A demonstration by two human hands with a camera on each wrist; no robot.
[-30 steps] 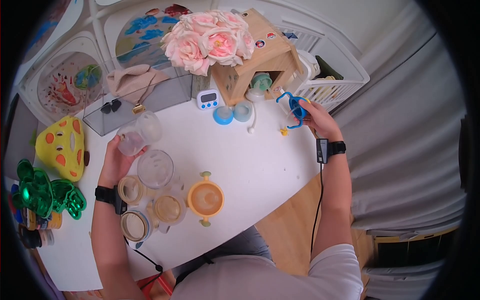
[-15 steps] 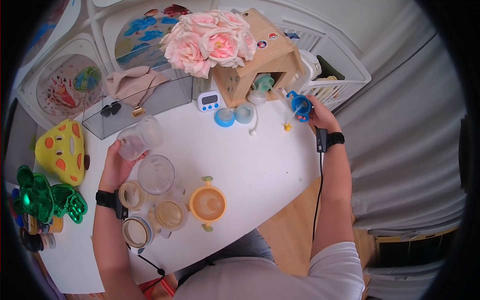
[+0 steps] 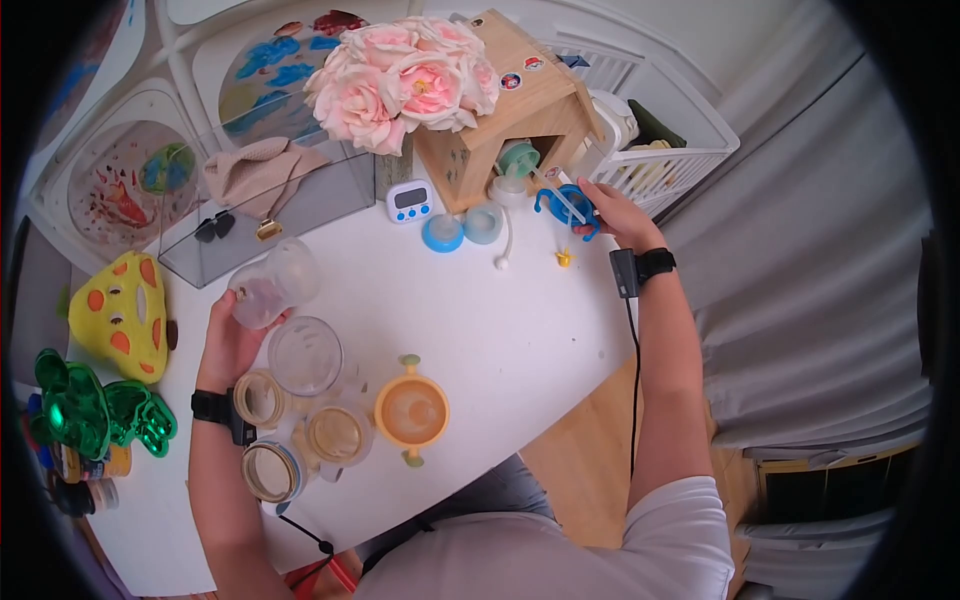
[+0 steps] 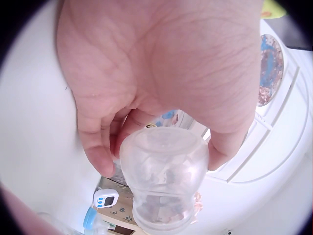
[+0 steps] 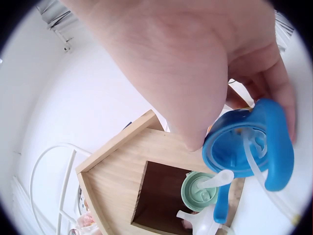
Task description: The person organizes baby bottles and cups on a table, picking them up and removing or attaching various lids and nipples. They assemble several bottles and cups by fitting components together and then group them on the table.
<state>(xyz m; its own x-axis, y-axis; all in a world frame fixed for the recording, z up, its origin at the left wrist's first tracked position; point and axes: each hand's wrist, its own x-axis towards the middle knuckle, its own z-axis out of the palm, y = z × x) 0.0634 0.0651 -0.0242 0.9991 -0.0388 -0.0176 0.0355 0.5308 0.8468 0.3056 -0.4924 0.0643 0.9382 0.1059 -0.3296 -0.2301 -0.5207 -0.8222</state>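
My left hand (image 3: 235,340) grips a clear, waisted plastic bottle (image 3: 275,283) over the table's left side. The left wrist view shows the bottle (image 4: 164,176) base-first between thumb and fingers. At the far right of the table, my right hand (image 3: 622,214) holds a blue two-handled straw-cup lid (image 3: 568,206) by its edge. Seen from the right wrist, the blue lid (image 5: 222,147) has its inside and a pale straw (image 5: 252,159) facing the camera. Close beyond it, a green straw lid (image 5: 198,192) sits at the opening of a wooden house (image 5: 166,147).
Near my left forearm stand a clear tub (image 3: 306,356), several open jars (image 3: 338,435) and a yellow two-handled cup (image 3: 412,410). A blue-rimmed cap (image 3: 442,233), a timer (image 3: 409,202) and a small yellow piece (image 3: 564,258) lie toward the back. A clear display box (image 3: 270,235) stands back left.
My right hand has turned the blue lid and brought it left, toward the wooden house. The left hand keeps hold of the clear bottle, nearly in place.
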